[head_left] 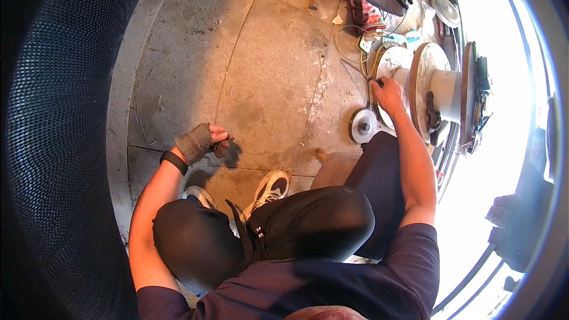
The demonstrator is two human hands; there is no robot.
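Right hand [386,92] is resting at far right, fingers curled at the yellow cable [363,66] beside the large spool [444,86]; cannot tell if it is gripping. Left hand [218,138], gloved, is hanging half-curled above the floor [261,83], left; cannot tell if it is holding anything. Risks: cable is looping close to the spool, so a tug could be snagging it; small white disc [356,127] is sitting just nearer, exposed to a forearm knock.
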